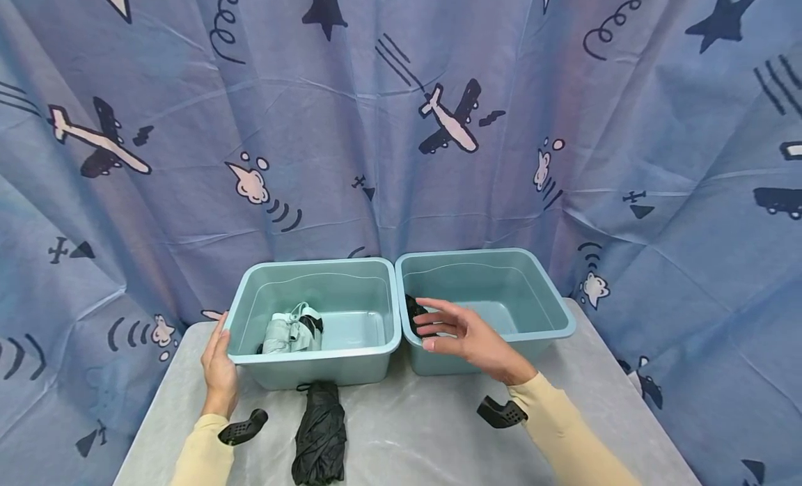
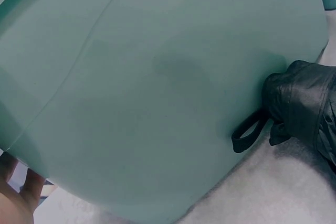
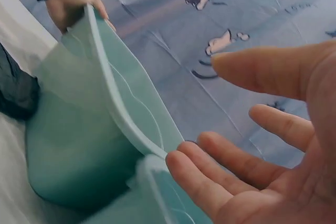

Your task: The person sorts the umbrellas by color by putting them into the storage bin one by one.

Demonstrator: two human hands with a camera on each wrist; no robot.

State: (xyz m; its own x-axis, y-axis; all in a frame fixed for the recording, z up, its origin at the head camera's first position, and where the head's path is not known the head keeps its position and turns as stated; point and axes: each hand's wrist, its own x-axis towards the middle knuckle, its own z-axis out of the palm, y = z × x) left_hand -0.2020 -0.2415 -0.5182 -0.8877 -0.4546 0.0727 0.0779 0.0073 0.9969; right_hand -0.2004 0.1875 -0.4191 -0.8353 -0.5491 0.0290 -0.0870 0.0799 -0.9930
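My left hand (image 1: 219, 374) rests against the left end of the left pale green bin (image 1: 326, 370), its fingers along the outer wall. Pale green rolled bundles (image 1: 285, 333) with a cord and a black patch lie in that bin; their kind is unclear. My right hand (image 1: 473, 340), fingers extended and apart, hovers over the near left part of the right bin (image 1: 482, 291) and holds nothing. Behind its fingertips a black object (image 1: 412, 308) shows in the right bin, partly hidden. A folded black umbrella (image 1: 321, 434) with a wrist loop (image 2: 249, 132) lies before the left bin.
Both bins stand side by side at the back of a table with a grey-white cover (image 1: 401, 444). Behind them hangs a blue curtain (image 1: 351, 159) printed with planes and stars. Black devices (image 1: 244, 427) are worn at both wrists.
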